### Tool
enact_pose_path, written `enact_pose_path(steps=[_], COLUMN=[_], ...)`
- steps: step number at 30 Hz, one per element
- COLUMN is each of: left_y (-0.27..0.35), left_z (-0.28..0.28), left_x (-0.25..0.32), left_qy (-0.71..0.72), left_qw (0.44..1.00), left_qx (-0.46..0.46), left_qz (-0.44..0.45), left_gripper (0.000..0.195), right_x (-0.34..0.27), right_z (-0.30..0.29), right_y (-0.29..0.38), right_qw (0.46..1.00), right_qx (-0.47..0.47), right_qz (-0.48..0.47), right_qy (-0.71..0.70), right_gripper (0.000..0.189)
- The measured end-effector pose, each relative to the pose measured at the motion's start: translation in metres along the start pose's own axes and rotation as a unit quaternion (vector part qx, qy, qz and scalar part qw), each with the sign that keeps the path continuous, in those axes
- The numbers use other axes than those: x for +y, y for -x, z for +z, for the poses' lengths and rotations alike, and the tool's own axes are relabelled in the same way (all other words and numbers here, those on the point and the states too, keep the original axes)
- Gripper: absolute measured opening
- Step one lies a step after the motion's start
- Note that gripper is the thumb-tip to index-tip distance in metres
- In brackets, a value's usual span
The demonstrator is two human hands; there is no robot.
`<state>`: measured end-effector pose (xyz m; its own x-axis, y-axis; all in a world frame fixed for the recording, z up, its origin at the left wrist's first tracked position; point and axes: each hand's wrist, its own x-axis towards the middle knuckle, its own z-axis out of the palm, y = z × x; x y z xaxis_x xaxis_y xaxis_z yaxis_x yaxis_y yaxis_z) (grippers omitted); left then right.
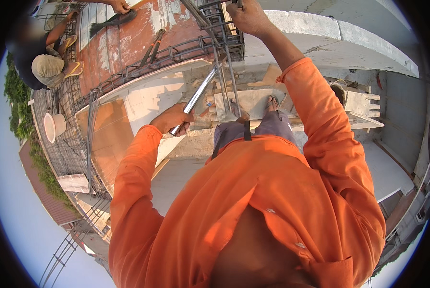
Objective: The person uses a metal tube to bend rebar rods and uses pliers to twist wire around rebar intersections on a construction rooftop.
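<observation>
My left hand (174, 119) is wrapped around the lower end of a shiny metal tube (200, 90). The tube slants up to the right, and its far end meets the steel reinforcing bars (225, 68) beside the beam cage. At the top edge, my right hand (249, 17) is closed around a dark rod-like piece, perhaps a bar end; most of it is cut off by the frame. Between the hands, several bars run down toward my feet. A tied rebar cage (179, 52) lies along the edge of the reddish formwork deck (128, 46).
Long-handled cutters (153, 48) lie on the deck. At upper left a co-worker (52, 54) squats, and a hand (120, 6) holds a black brush-like item (112, 22). A bucket (54, 126) sits on rebar mesh (65, 154). I stand on a board (249, 102) beside a concrete ledge (301, 25).
</observation>
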<state>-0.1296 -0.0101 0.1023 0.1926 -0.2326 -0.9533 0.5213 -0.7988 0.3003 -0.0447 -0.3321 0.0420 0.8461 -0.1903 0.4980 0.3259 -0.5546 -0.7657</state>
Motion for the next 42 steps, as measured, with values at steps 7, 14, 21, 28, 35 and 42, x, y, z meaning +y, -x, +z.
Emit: enact_pose_path(steps=[7,14,21,28,35,42], left_y=[-0.006,-0.014,-0.103,-0.08,-0.025,-0.005], left_z=[0.023,0.046,0.118,0.086,0.043,0.016], left_x=[-0.021,-0.023,-0.1,-0.088,-0.038,-0.006], left_qy=[0.101,0.024,-0.042,-0.054,-0.061,-0.268], left_qw=[0.995,0.997,0.97,0.977,0.99,0.952], left_qx=[-0.001,0.071,0.205,0.152,0.112,0.14], left_qz=[0.025,0.033,0.12,0.142,0.062,0.042], left_gripper=[0.019,0.023,0.04,0.034,0.027,0.035], right_x=[-0.033,-0.043,-0.056,-0.047,0.007,-0.064], right_z=[-0.017,-0.016,-0.02,-0.022,0.006,-0.026], right_y=[-0.011,-0.011,-0.013,-0.011,-0.005,-0.016], right_qw=[0.993,0.995,0.992,0.983,0.966,0.984], right_qx=[-0.067,0.031,-0.018,-0.067,0.076,-0.017], right_qz=[0.091,0.028,0.088,0.154,-0.198,0.089], right_qy=[-0.044,-0.087,-0.089,-0.073,0.146,-0.153], right_gripper=[0.029,0.029,0.03,0.028,0.055,0.031])
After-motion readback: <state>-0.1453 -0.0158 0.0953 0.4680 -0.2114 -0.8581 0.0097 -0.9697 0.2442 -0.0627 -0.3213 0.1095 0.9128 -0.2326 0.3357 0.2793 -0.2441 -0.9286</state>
